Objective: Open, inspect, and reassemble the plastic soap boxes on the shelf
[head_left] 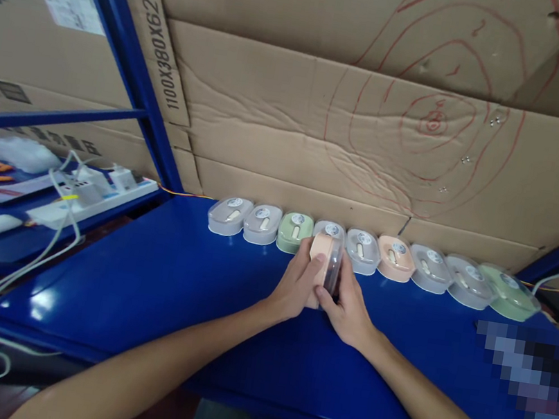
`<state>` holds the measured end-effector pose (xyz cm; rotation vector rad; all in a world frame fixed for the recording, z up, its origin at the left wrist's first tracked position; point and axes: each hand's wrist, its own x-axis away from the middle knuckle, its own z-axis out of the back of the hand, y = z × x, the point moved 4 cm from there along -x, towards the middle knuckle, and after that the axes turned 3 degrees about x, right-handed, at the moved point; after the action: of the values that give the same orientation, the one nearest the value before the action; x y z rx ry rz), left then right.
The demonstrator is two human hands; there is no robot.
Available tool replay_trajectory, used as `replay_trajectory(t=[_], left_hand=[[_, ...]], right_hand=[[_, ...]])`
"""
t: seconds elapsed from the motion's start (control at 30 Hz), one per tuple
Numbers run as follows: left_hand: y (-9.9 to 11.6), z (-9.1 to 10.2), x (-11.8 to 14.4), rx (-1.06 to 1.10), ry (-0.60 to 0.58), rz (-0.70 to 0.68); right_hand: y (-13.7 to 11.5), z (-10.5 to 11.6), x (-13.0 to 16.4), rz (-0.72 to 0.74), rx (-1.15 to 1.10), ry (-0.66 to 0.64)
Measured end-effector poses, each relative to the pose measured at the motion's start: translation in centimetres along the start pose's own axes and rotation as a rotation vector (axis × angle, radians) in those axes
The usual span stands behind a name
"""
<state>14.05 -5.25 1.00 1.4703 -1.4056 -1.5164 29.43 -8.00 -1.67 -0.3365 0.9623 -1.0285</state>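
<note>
Between my two hands, a peach plastic box with a clear lid [323,247] is held tilted up on its side above the blue table. My left hand [299,282] is closed on its peach base, the thumb lying along it. On the clear-lid side, my right hand [349,304] grips the box, with its thumb across the near edge. Behind it stands a row of similar lidded boxes, among them a green box [295,233], a peach box [396,258] and a grey box [262,224]. Each has a round label and a small pale piece on its lid.
The blue table [152,288] meets a cardboard wall [253,107] with red rings drawn on it. At the left, a power strip [97,200] with plugs and white cables [21,283] lies on a lower blue shelf. A pixelated patch covers the right side.
</note>
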Motion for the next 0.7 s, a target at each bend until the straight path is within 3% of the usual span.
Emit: replay_trajectory(t=[0.37, 0.57, 0.7], left_hand=[[-0.4, -0.7, 0.9, 0.112, 0.006, 0.001], [0.0, -0.6, 0.5, 0.065, 0.017, -0.004], [-0.3, -0.4, -0.2, 0.147, 0.061, 0.049]], right_hand=[[-0.6, -0.3, 0.3, -0.015, -0.07, 0.002], [-0.8, 0.0, -0.2, -0.063, -0.13, 0.023], [-0.9, 0.2, -0.4, -0.101, -0.226, 0.034]])
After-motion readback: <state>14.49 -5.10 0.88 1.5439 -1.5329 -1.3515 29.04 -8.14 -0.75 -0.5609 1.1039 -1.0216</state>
